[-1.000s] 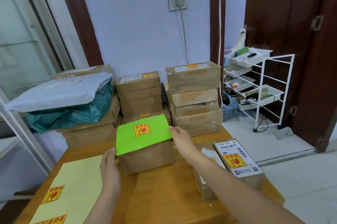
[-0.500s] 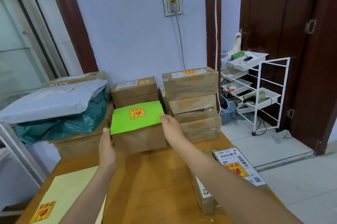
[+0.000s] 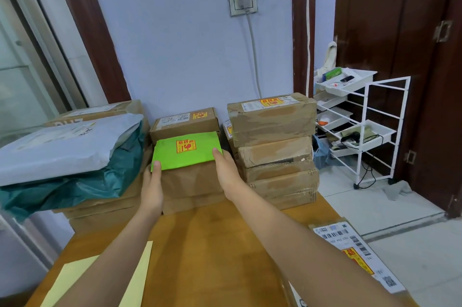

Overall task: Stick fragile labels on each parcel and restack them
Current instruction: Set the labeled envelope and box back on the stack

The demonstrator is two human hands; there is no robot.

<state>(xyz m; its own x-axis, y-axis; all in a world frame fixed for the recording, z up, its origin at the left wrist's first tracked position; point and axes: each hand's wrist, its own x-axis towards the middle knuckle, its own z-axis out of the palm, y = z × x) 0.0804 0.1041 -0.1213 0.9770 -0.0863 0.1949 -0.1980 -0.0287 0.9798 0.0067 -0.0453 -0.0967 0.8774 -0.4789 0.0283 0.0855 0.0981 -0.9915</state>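
Green-topped parcel, long axis crosswise, is gripped at its ends between left hand and right hand, directly ahead, against the middle parcel stack.

Green-topped parcel, fragile label on top, atop middle stack.

parcel on the middle stack, between left stack and right stack; label sheet nearer, on table.

I see even, soft daylight, faint shadows under my arms on the counter, wide-angle bending at edges, slight softness.
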